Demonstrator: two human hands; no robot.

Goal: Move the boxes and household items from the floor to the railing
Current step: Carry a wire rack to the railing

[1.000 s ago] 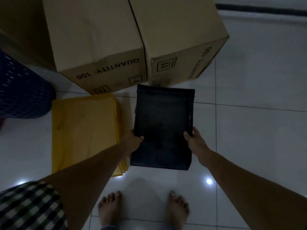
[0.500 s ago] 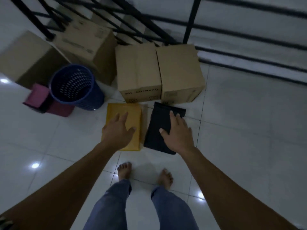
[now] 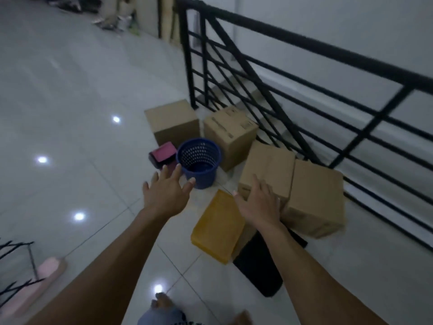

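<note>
Leftmost, on the glossy white tiled floor, a small pink-and-black box: low, probably light, easy to pinch across its long sides. Next, the left hand held in the air, fingers straight and spread wide, gripping nothing, fingertips just short of a dark blue perforated plastic basket. Basket upright, seemingly empty, thin-walled and slightly springy; best lifted by the rim, one hand being enough.

Behind the basket, a tall brown cardboard box and a second, tilted-looking brown cardboard box, both near the foot of the black metal railing. Stiff sides, weight unknown; safest taken with two hands low on opposite faces.

Further right, a flat yellow padded envelope lying on the tiles: thin, soft, likely slippery on that floor, so worth sliding fingers under one edge first. Above its far end, the right hand, fingers straight and a little apart, clamped on nothing, over the near corner of a pair of brown cardboard cartons standing side by side. Touching the carton or just above it: hard to tell through the blur.

Under the right forearm, a flat black fabric bag, limp, best gathered by an edge.
</note>
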